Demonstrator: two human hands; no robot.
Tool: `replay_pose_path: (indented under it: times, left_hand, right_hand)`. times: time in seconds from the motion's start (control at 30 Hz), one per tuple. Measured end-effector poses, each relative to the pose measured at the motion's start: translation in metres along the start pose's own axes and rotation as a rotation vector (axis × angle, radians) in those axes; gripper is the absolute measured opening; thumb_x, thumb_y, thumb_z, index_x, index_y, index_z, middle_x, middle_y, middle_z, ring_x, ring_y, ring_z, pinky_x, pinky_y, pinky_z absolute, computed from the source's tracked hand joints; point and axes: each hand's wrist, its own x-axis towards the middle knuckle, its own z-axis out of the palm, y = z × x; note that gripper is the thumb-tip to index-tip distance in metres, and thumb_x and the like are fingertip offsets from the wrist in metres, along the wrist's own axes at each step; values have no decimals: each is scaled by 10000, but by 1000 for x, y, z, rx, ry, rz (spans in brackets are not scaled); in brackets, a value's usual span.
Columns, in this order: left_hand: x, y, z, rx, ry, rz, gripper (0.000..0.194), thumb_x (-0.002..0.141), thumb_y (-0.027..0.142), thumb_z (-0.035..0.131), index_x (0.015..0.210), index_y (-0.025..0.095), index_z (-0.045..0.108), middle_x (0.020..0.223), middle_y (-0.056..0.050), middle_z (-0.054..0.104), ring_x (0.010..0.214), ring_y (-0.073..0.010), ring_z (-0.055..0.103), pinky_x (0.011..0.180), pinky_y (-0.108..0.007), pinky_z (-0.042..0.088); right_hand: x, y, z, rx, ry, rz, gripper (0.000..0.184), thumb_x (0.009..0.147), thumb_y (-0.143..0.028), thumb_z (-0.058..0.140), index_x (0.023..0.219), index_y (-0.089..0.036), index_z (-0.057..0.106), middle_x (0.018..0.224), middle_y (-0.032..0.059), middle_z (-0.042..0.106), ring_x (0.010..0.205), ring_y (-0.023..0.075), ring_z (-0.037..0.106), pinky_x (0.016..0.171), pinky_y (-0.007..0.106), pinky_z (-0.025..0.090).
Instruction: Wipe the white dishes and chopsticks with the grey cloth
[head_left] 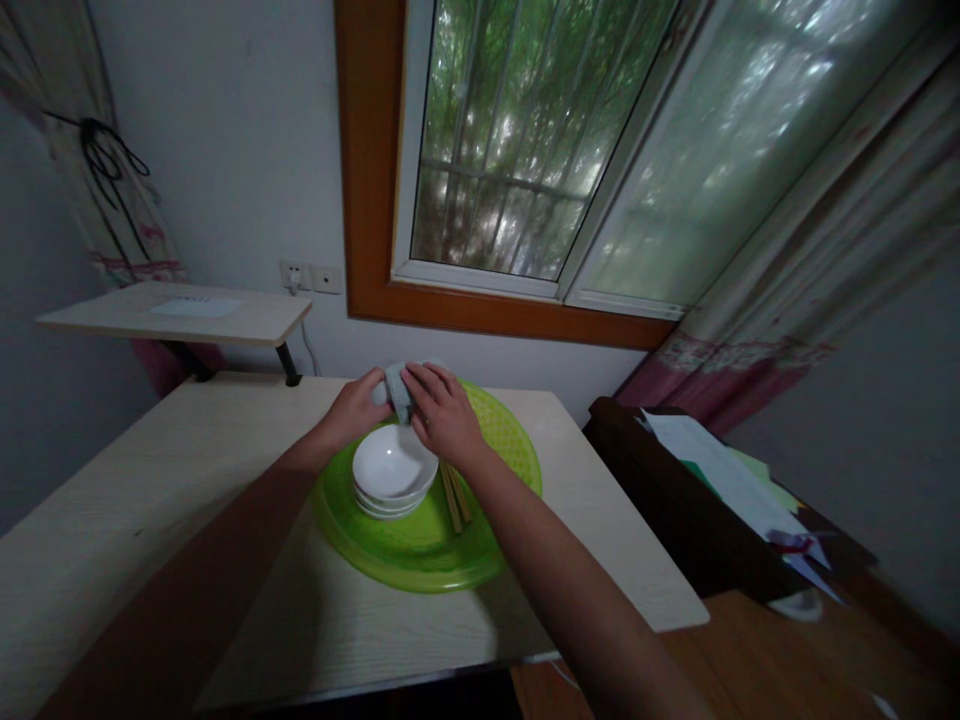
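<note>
Both my hands meet over the far side of a green round tray (420,575), around a grey cloth (399,392). My left hand (352,408) grips the cloth's left side, its fingers closed. From the right, my right hand (448,415) presses curled fingers onto the same cloth. Whether something lies wrapped inside the cloth is hidden. Just below the hands, a stack of several white bowls (394,465) sits on the tray. Wooden chopsticks (454,500) lie right of the bowls, partly covered by my right hand and forearm.
The tray rests on a pale wooden table (585,510). A small raised shelf (270,320) with a paper on it stands at the back left. Behind the table are a wall with sockets (310,277) and a window. Papers (720,470) lie on dark furniture at right.
</note>
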Motion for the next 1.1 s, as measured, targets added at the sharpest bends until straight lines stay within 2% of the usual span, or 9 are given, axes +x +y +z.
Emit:
replay_pose_path:
  times: [0.1,0.23,0.37,0.5,0.6,0.73,0.9,1.1]
  left_hand:
    - [0,0,0,-42,1,-48,326,734,352,689,1000,182,606,890,-15,673,779,-192,608,693,-272,451]
    - [-1,2,-2,-70,32,-103,343,728,399,721,971,191,598,864,-15,665,761,-184,600,654,-259,441]
    - [-2,3,-3,-131,65,-133,357,727,412,729,966,196,576,865,-14,652,765,-178,595,648,-253,442]
    - [0,-1,-3,-189,86,-136,379,708,423,747,941,199,548,854,-10,622,776,-176,584,650,-254,444]
    - [1,-7,-2,-270,86,-132,405,694,433,761,931,201,527,854,-11,610,783,-181,589,658,-267,459]
    - [3,-15,2,-348,77,-125,444,691,436,771,963,204,507,881,-13,620,808,-185,609,680,-277,481]
    - [4,-18,6,-215,94,-89,439,712,412,751,1026,196,532,932,-32,642,850,-189,621,722,-284,494]
    - [0,-6,1,-49,68,23,460,770,385,703,1168,188,582,1113,-73,670,972,-210,631,831,-302,494]
  right_hand:
    - [-2,14,4,32,67,83,685,882,-167,535,1538,-258,358,1541,73,415,1411,287,346,1207,523,298]
    - [-8,42,14,96,174,276,617,866,-184,555,1474,-208,447,1456,136,473,1338,294,430,1161,520,362]
    - [-16,64,27,221,157,391,557,807,-161,579,1362,-160,538,1361,157,523,1269,274,501,1136,479,399]
    - [-18,70,40,446,124,466,589,765,-183,636,1340,-187,510,1305,127,583,1210,259,549,1040,487,479]
    - [-17,71,45,611,151,511,634,764,-219,679,1358,-209,456,1295,110,602,1169,242,584,1000,464,506]
    - [-18,74,49,628,197,575,639,751,-239,693,1334,-183,438,1308,135,565,1146,248,587,980,458,511]
    - [-21,76,46,444,230,503,624,761,-192,642,1346,-152,428,1292,150,516,1204,268,513,1056,465,442]
    - [-20,69,33,289,223,391,662,763,-120,583,1396,-176,397,1254,131,487,1214,270,476,1110,481,385]
